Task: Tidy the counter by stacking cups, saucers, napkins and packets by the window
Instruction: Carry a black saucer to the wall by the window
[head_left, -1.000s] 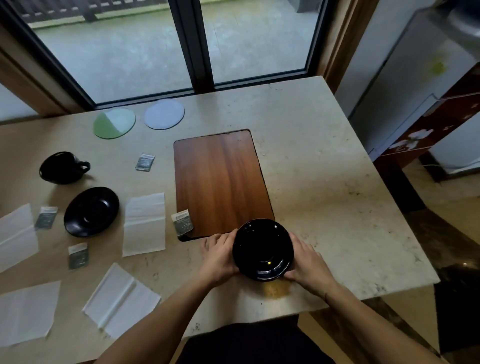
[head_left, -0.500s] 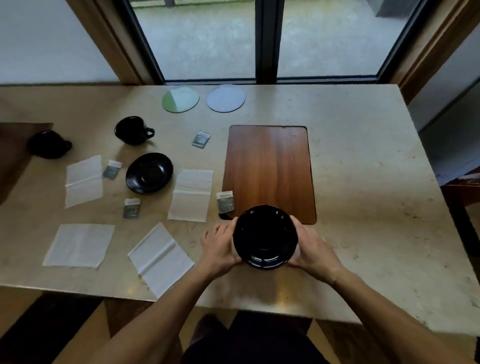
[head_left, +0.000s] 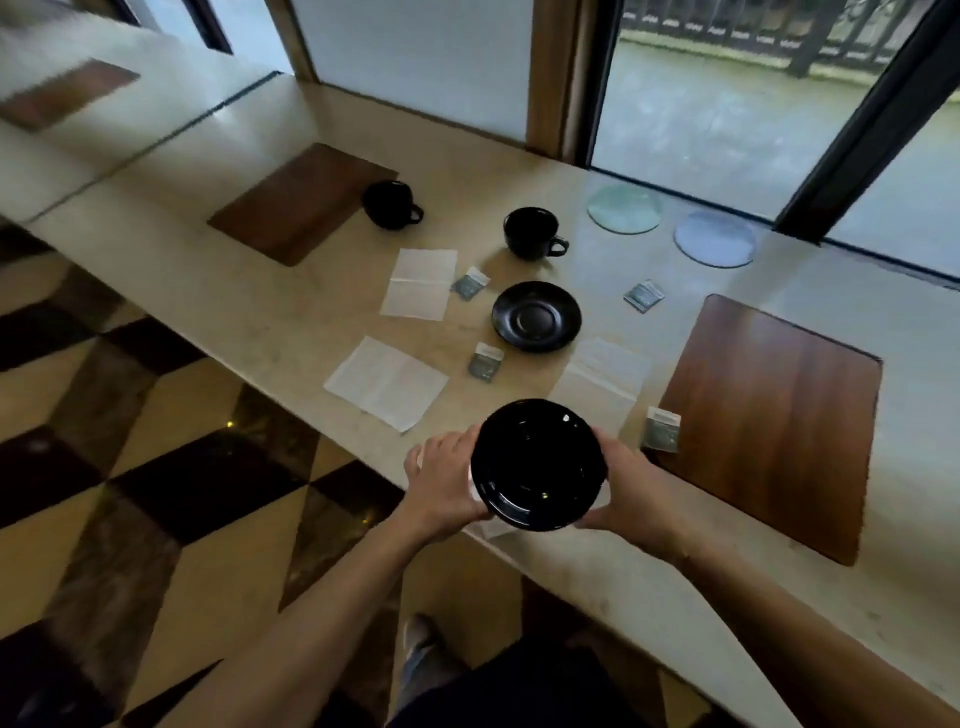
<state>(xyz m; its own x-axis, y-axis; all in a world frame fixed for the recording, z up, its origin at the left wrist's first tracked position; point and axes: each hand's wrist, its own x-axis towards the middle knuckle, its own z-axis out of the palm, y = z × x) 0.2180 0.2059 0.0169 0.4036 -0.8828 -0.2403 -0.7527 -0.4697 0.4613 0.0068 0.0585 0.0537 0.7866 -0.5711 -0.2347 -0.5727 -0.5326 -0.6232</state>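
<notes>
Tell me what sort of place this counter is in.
Probably a café or hotel lounge, though I can't be sure. A long stone counter runs beside tall windows, set with black cups, a saucer, napkins and packets, with wooden inlay panels like place settings.

Held saucer (head_left: 537, 464) hides 1 napkin (head_left: 491, 527); far counter (head_left: 47, 47) blurred.

Left hand (head_left: 447, 480): fingers curled on the left rim of the black saucer (head_left: 537, 465), forearm bare, reaching forward. Right hand (head_left: 631, 491): gripping the saucer's right rim, thumb over the edge, forearm bare, angled in from the right.
</notes>
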